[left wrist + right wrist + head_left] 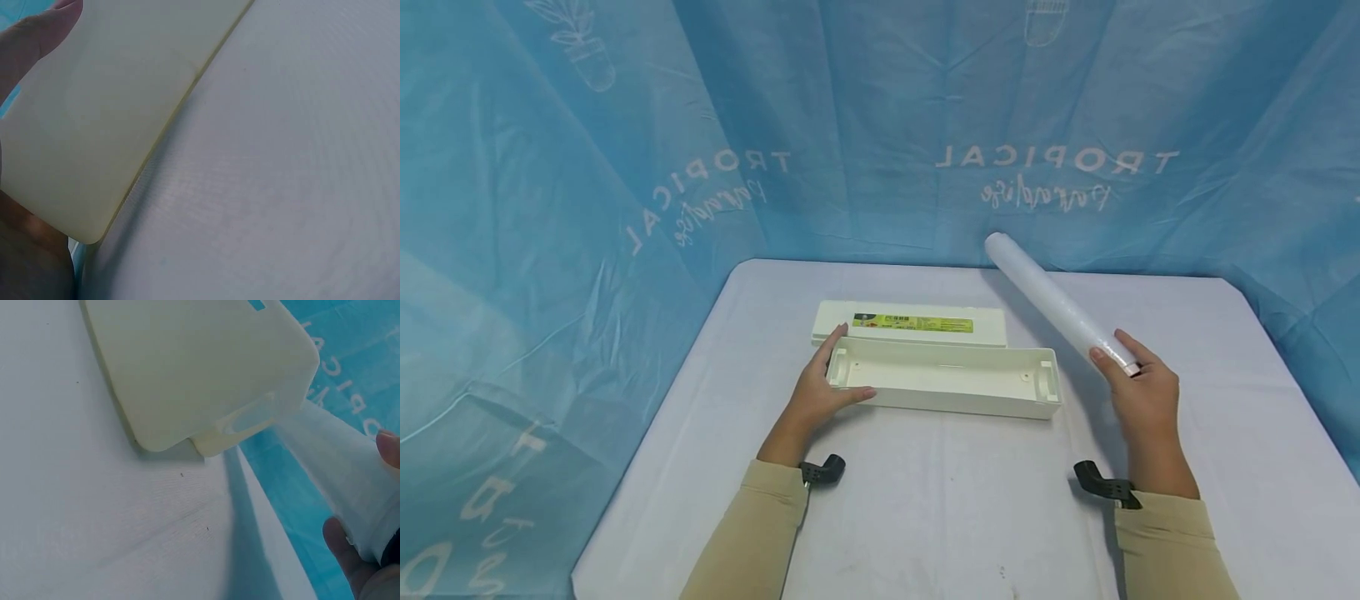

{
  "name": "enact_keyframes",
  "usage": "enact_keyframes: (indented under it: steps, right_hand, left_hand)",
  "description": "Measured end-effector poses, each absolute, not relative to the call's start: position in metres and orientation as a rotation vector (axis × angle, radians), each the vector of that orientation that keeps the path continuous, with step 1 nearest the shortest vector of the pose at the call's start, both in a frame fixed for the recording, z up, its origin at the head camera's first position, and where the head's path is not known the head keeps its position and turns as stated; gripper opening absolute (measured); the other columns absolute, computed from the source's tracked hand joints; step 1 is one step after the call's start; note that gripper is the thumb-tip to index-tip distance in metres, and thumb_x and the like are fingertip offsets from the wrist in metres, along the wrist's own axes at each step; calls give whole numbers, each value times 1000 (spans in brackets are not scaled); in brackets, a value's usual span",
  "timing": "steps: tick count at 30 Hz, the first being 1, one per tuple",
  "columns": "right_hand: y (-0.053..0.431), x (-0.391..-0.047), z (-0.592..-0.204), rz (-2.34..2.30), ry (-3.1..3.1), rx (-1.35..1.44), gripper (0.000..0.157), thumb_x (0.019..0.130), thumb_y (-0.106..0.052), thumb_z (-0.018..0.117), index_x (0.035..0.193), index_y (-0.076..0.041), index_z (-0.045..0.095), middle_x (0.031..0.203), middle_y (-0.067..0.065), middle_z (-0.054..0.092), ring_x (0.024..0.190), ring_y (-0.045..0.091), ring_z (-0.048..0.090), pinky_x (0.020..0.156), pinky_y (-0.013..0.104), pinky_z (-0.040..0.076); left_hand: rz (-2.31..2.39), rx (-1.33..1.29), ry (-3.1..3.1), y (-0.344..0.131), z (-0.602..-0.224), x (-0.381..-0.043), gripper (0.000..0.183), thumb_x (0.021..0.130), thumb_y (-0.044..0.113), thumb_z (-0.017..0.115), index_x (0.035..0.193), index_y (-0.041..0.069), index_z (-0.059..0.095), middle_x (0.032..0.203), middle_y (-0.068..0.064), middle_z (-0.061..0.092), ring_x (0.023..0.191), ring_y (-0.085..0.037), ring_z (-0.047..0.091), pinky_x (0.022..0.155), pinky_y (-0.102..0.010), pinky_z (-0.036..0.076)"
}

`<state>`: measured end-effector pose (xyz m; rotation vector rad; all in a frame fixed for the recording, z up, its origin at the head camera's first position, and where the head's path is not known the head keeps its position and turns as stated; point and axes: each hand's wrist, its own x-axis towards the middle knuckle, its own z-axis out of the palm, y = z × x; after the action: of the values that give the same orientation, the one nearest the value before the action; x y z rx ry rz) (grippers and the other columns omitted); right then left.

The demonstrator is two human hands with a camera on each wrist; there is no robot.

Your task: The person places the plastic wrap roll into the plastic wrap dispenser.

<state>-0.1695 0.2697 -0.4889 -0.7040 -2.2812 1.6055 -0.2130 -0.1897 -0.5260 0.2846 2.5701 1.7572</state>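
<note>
A long cream plastic box lies on the table with its open side up, a slotted holder at each end of its inside. My left hand grips its left end, thumb along the front wall and fingers at the back corner. In the left wrist view the thumb presses on the box wall. My right hand holds a roll of cling film by its near end, the far end raised and slanting up to the left. In the right wrist view, fingers wrap the roll beside the box's right end.
Behind the box lies the matching cream lid with a yellow-green label. White cloth covers the table. Blue printed curtains hang at the back and sides.
</note>
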Motion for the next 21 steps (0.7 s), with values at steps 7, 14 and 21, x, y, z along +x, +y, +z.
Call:
enact_keyframes:
  steps: [7,14,21]
  right_hand:
    - [271,-167,-487,1614,-2246,-698,71,97,-42,78,159,-22,50,161,9,44,139,30,46,112,50,42]
    - [272,-166,-485,1613,-2233,-672,69,97,-40,78,158,-22,52,161,7,45,140,30,46,113,50,41]
    - [271,-165,-480,1621,-2239,-671,69,97,-40,78,158,-24,51,163,6,43,143,31,44,114,51,39]
  left_hand:
    - [1759,286,2570,-190,-526,-213,120,72,28,101,168,35,29,168,7,30,151,-23,31,119,-55,29]
    - [1779,268,2548,-190,-526,-213,121,71,28,102,167,37,29,168,7,30,148,-25,36,117,-55,33]
    - [1784,261,2542,-189,-527,-214,122,70,32,102,168,34,29,167,7,31,145,-24,40,116,-55,35]
